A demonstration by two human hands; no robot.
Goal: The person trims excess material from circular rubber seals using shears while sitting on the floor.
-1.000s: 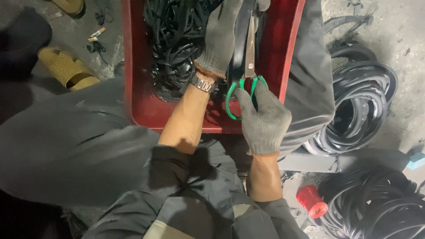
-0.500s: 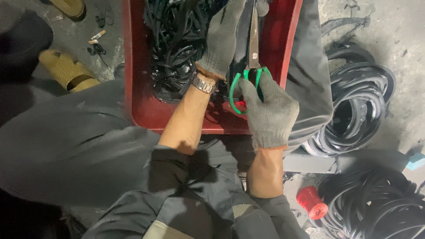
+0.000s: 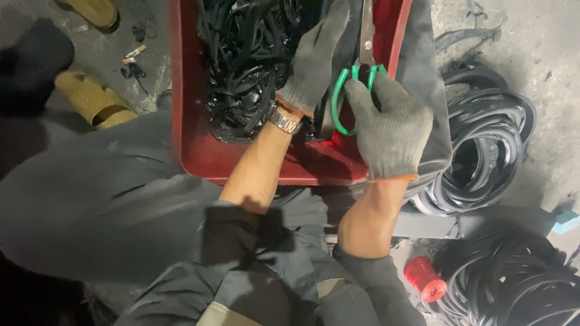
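Note:
My right hand [image 3: 389,124], in a grey knit glove, grips green-handled scissors [image 3: 356,81] whose blades point away toward the top edge. My left hand [image 3: 317,57], also gloved and with a wristwatch [image 3: 284,122] below it, holds a black rubber strip [image 3: 326,115] beside the scissor blades. Both hands work over a red tray [image 3: 187,133] that holds a tangled pile of cut black rubber strips [image 3: 244,66]. The blade tips are cut off by the frame.
Coils of black rubber hose [image 3: 489,145] lie on the floor to the right, more coils [image 3: 513,284] at the lower right beside a red cap [image 3: 425,279]. Tan sandals [image 3: 93,99] rest at the left. My knees flank the tray.
Both hands with the scissors and the strip have shifted slightly up and to the right over the tray. The grip on each stays the same.

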